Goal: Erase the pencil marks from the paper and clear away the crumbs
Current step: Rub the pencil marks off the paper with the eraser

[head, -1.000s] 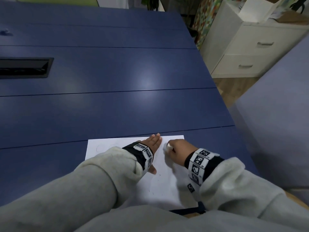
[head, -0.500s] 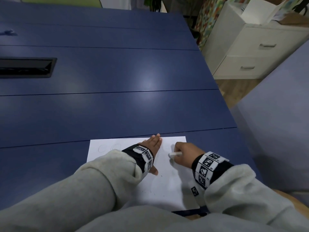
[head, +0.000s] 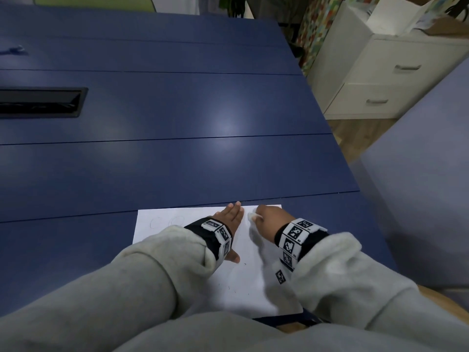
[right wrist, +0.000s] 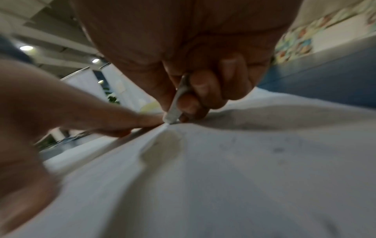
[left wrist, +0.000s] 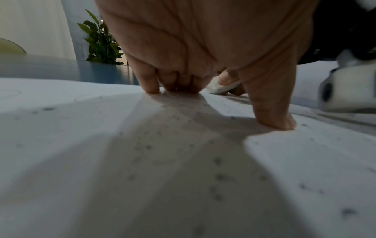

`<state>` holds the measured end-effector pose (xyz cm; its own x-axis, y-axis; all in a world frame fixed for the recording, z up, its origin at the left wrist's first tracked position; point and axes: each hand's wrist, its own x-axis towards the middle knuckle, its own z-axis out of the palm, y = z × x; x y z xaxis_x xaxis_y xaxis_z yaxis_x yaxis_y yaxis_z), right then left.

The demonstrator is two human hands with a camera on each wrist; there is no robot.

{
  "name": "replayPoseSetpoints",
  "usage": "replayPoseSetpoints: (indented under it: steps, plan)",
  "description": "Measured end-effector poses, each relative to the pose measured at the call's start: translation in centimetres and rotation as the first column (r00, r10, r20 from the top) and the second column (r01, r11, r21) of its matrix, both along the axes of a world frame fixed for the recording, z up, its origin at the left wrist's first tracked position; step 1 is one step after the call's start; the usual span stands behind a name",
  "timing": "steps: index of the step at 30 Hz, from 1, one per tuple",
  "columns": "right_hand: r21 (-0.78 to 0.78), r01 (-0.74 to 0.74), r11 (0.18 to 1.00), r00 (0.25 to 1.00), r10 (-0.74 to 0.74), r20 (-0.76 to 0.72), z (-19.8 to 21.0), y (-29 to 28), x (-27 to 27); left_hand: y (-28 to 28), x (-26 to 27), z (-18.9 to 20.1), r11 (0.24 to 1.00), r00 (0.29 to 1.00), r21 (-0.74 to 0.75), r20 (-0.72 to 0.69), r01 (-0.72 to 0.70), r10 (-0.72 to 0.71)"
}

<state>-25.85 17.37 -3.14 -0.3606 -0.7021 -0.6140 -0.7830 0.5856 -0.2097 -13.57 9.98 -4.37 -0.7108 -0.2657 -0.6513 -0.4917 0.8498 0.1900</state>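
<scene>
On the smooth blue panelled table, a black rectangular cable slot is set into the surface far to the left of the paper and well beyond it. The paper is a flat white sheet lying at the table's near edge, directly in front of the person. Near the paper's far left corner, faint pencil marks show as two thin rounded outlines. The left hand lies flat on the paper's middle, fingers straight and close together with their tips at the paper's far edge, thumb spread toward the near side; it presses the sheet and grips nothing. Small dark eraser crumbs lie scattered over the paper under and near this hand, fine specks on the matte surface. Just right of the left hand, the right hand is curled, thumb and fingers pinching a small, thin white eraser whose blunt lower end touches the paper close to its far edge, right beside the left hand's fingertips. Both forearms wear loose grey fleece sleeves with black wristbands carrying square black-and-white markers. Far right of the paper, off the table, stands a white drawer cabinet with slim metal handles.
</scene>
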Motion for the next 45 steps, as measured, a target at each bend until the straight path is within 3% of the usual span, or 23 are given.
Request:
replayPoseSetpoints:
  steps: [2, 4, 8, 12, 14, 17, 23, 27, 32, 38, 45]
  plan:
    - [0.076, -0.119, 0.99, 0.991, 0.123, -0.047, 0.3, 0.0, 1.1, -0.1, 0.1, -0.3, 1.0, 1.0, 0.005, -0.005, 0.0, 0.0]
    - [0.087, -0.145, 0.986, 0.987, 0.15, -0.057, 0.9, -0.3, 1.0, -0.1, 0.1, -0.4, 1.0, 1.0, 0.004, -0.006, 0.002, -0.002]
    - [0.006, -0.023, 1.0, 0.997, 0.023, -0.077, 0.8, -0.9, -0.7, -0.1, 0.1, -0.7, 1.0, 1.0, -0.003, -0.008, 0.012, -0.012]
    - [0.115, -0.192, 0.975, 0.977, 0.201, -0.073, 0.9, -0.5, 1.6, -0.2, 0.3, -1.0, 1.0, 1.0, 0.005, -0.019, 0.015, -0.015]
    - [0.119, -0.171, 0.978, 0.982, 0.179, -0.061, 0.9, -0.8, 1.1, -0.2, 0.3, -1.0, 1.0, 1.0, 0.0, -0.025, 0.016, -0.016]
    - [0.007, 0.011, 1.0, 0.999, -0.01, -0.04, 0.3, -0.9, -0.9, -0.2, 0.3, -1.0, 1.0, 1.0, -0.006, -0.025, 0.018, -0.018]
    - [0.092, -0.106, 0.99, 0.994, 0.107, -0.017, -0.2, -0.5, 0.1, -0.2, 0.3, -1.4, 0.999, 0.999, -0.014, -0.026, 0.029, -0.029]
    - [-0.001, -0.006, 1.0, 0.999, 0.006, -0.033, 0.2, -0.6, -1.5, -0.2, 0.4, -1.2, 0.999, 0.999, -0.013, -0.033, 0.03, -0.03]
    - [0.124, -0.162, 0.979, 0.986, 0.167, -0.026, 0.6, 0.0, 0.5, -0.2, 0.3, -1.2, 0.999, 0.999, -0.013, -0.019, 0.038, -0.039]
    - [0.017, 0.011, 1.0, 1.0, -0.011, -0.025, 0.0, -0.4, -1.4, -0.2, 0.3, -1.0, 0.999, 0.999, -0.009, -0.027, 0.032, -0.032]
    - [0.101, -0.114, 0.988, 0.992, 0.118, -0.038, 1.0, 0.0, -0.5, -0.3, 0.4, -1.2, 0.999, 0.999, -0.016, -0.022, 0.044, -0.045]
